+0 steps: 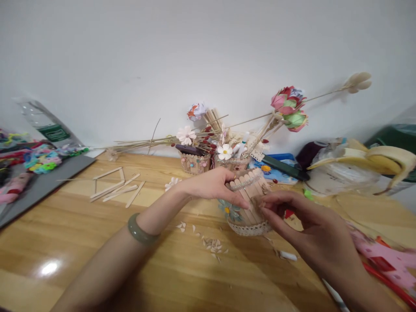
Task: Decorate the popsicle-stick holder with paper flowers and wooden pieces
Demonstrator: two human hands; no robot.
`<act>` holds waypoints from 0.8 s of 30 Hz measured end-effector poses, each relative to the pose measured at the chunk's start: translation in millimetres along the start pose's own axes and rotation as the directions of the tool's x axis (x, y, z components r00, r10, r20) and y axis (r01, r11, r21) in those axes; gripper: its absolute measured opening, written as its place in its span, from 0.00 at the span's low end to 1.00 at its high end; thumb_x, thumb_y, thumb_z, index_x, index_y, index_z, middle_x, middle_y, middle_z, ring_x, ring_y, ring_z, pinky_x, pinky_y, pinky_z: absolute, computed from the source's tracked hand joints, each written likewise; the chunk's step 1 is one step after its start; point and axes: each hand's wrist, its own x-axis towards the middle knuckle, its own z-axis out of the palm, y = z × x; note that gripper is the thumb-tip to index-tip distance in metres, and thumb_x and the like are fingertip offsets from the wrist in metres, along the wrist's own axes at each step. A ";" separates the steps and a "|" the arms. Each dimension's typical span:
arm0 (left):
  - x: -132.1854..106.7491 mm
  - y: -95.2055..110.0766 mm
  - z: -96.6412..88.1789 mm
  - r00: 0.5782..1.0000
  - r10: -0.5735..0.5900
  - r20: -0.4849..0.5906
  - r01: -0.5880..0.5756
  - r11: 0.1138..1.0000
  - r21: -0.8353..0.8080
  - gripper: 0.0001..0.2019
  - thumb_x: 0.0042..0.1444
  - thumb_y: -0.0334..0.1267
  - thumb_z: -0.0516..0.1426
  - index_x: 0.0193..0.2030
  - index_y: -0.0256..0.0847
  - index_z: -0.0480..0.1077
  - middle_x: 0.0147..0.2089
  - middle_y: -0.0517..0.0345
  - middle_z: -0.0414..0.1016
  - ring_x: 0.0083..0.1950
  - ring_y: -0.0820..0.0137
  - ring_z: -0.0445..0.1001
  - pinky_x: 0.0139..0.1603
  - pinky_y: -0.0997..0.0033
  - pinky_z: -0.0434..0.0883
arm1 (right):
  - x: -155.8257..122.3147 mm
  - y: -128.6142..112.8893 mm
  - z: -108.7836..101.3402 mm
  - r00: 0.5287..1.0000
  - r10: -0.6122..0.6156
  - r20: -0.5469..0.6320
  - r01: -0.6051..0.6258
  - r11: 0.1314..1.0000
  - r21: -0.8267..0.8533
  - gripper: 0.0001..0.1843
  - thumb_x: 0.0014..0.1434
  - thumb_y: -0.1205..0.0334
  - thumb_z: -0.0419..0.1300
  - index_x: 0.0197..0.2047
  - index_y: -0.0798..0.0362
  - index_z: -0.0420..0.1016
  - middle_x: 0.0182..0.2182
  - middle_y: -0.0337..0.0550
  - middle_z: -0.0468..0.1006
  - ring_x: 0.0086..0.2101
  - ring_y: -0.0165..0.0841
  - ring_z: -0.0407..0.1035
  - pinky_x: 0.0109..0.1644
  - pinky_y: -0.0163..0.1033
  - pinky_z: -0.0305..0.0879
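A small craft-stick pot (pixel 253 208) is tilted over the table in front of me. It has a scalloped rim, a blue-grey flower (pixel 228 209) with a yellow centre, and white lace trim (pixel 251 229) around its base. My left hand (pixel 216 185) grips the pot by its rim, thumb along the outer wall. Against the pot's right side, my right hand (pixel 305 221) is closed in a pinch; whatever sits between its fingertips is hidden. Small pale chips (pixel 214 245) lie on the wood below.
Two decorated pots, one a pink-beige pot (pixel 195 164), stand by the wall with flowers and stems. Loose craft sticks (pixel 108 190) lie left. A water bottle (pixel 48 123) and grey board (pixel 48 184) are far left; a banana peel (pixel 367 158) and pink item (pixel 386 262) are right.
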 end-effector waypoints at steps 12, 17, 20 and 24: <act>0.2 -0.8 -0.8 1.000 0.002 0.019 -0.003 0.998 0.056 0.10 0.43 0.38 0.64 0.34 0.39 0.75 0.32 0.64 0.76 0.32 0.77 0.69 0.32 0.78 0.65 | 6.5 5.4 -1.1 0.998 -0.029 0.056 0.028 0.999 0.020 0.04 0.56 0.66 0.59 0.36 0.48 0.72 0.32 0.40 0.73 0.33 0.31 0.69 0.32 0.35 0.66; 0.8 0.3 -0.2 1.000 -0.008 0.012 0.007 0.998 0.059 0.10 0.43 0.37 0.64 0.33 0.38 0.75 0.30 0.64 0.75 0.30 0.77 0.68 0.31 0.78 0.64 | 9.7 4.5 -2.6 0.995 0.051 0.085 -0.057 0.996 0.069 0.03 0.55 0.65 0.60 0.34 0.48 0.74 0.31 0.40 0.73 0.31 0.30 0.69 0.28 0.33 0.64; 0.5 0.0 -0.1 1.000 0.018 0.008 -0.018 0.997 0.075 0.09 0.43 0.38 0.64 0.33 0.38 0.75 0.29 0.65 0.74 0.30 0.79 0.67 0.31 0.79 0.63 | 10.4 3.9 -2.3 0.994 0.073 0.087 -0.080 0.994 0.079 0.03 0.54 0.64 0.60 0.34 0.48 0.75 0.30 0.40 0.74 0.30 0.31 0.69 0.27 0.33 0.64; 0.1 -0.4 -0.8 1.000 0.007 0.004 -0.008 0.997 0.083 0.10 0.43 0.40 0.64 0.32 0.38 0.75 0.28 0.66 0.73 0.30 0.79 0.67 0.32 0.79 0.64 | 9.0 4.9 -1.5 0.994 0.068 0.089 -0.075 0.994 0.083 0.06 0.54 0.64 0.61 0.37 0.47 0.75 0.32 0.39 0.74 0.32 0.31 0.70 0.28 0.33 0.65</act>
